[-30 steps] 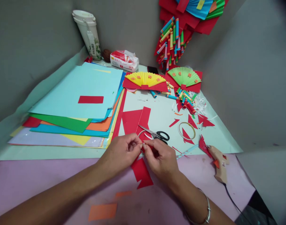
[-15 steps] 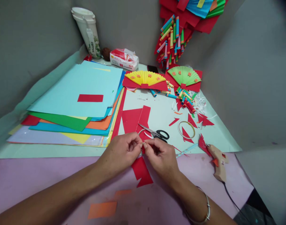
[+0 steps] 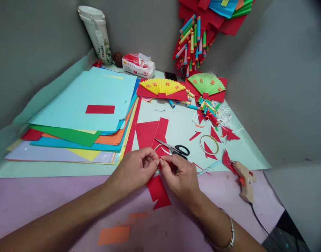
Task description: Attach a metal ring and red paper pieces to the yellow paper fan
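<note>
My left hand (image 3: pixel 138 168) and my right hand (image 3: pixel 180 175) meet at the table's middle, fingertips pinched together on a small red paper strip (image 3: pixel 160 161) held between them. Just below the hands lies a red paper cut-out (image 3: pixel 158 192) on the pink mat. Black-handled scissors (image 3: pixel 176 149) rest right behind my hands, on red paper sheets (image 3: pixel 151 133). A silver bangle sits on my right wrist.
A stack of coloured paper sheets (image 3: pixel 79 115) fills the left. Yellow (image 3: pixel 162 87) and green (image 3: pixel 206 84) paper fans, small paper rolls (image 3: pixel 206 108), a tape ring (image 3: pixel 209 144) and red scraps lie behind. A glue gun (image 3: pixel 243 178) lies right; orange pieces (image 3: pixel 114 234) near me.
Both hands stay pinched on the red strip with only slight finger movement. The view has shifted a little.
</note>
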`<act>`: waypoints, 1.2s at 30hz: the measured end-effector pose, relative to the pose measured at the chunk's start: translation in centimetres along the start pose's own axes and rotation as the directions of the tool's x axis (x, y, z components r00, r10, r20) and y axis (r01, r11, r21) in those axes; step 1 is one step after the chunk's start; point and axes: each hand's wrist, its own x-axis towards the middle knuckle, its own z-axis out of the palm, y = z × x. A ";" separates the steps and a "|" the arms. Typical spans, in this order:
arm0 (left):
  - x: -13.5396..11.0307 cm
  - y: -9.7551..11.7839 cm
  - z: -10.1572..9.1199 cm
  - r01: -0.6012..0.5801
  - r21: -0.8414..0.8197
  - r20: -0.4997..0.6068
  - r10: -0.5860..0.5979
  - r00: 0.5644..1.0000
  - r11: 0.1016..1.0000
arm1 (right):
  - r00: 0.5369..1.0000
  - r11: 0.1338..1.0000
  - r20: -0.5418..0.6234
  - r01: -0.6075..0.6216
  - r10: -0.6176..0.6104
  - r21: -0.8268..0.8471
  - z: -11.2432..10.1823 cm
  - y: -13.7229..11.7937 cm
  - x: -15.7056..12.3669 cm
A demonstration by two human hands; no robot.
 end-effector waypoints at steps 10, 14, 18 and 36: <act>0.3 0.2 -0.1 0.072 -0.122 0.043 -0.067 0.997 0.990 | 0.998 0.997 -0.007 0.068 -0.068 -0.038 0.1 0.2 -0.1; 0.4 -0.1 -0.1 0.060 -0.137 0.057 -0.052 0.997 0.989 | 1.000 0.999 -0.003 -0.016 0.016 0.040 0.1 0.0 0.0; 0.5 -0.1 0.0 0.068 -0.135 0.066 -0.059 0.996 0.988 | 0.996 0.990 0.023 -0.092 0.090 0.104 0.0 -0.1 0.0; 0.2 0.0 0.2 0.035 -0.061 0.039 -0.032 0.999 0.998 | 0.992 0.981 0.039 -0.127 0.122 0.148 0.0 0.0 0.1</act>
